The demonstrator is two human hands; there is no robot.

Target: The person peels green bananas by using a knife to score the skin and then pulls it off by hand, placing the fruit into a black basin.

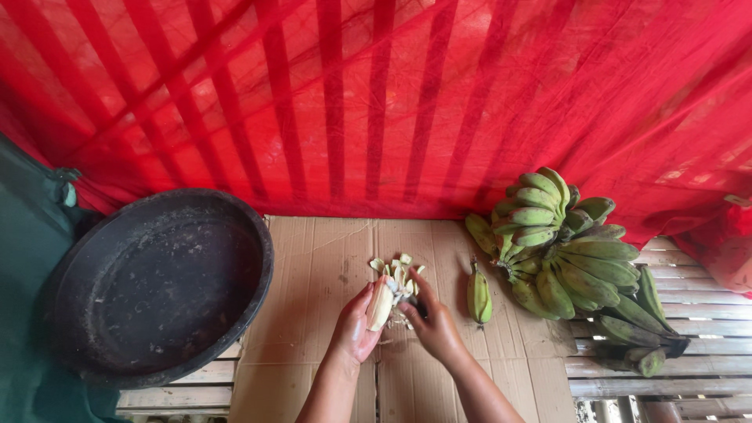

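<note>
My left hand (356, 327) grips a pale peeled banana (381, 304), held upright over a flattened cardboard sheet (313, 274). My right hand (435, 325) is closed around a dark knife handle next to the banana's top. A small heap of pale banana slices (399, 270) lies on the cardboard just beyond both hands. One loose green banana (479, 295) lies to the right of my right hand.
A large bunch of green bananas (568, 251) rests at the right on wooden slats (689, 313). A wide black round pan (157, 286) sits at the left. Red cloth (392, 94) hangs behind, and dark green cloth (27, 235) is at far left.
</note>
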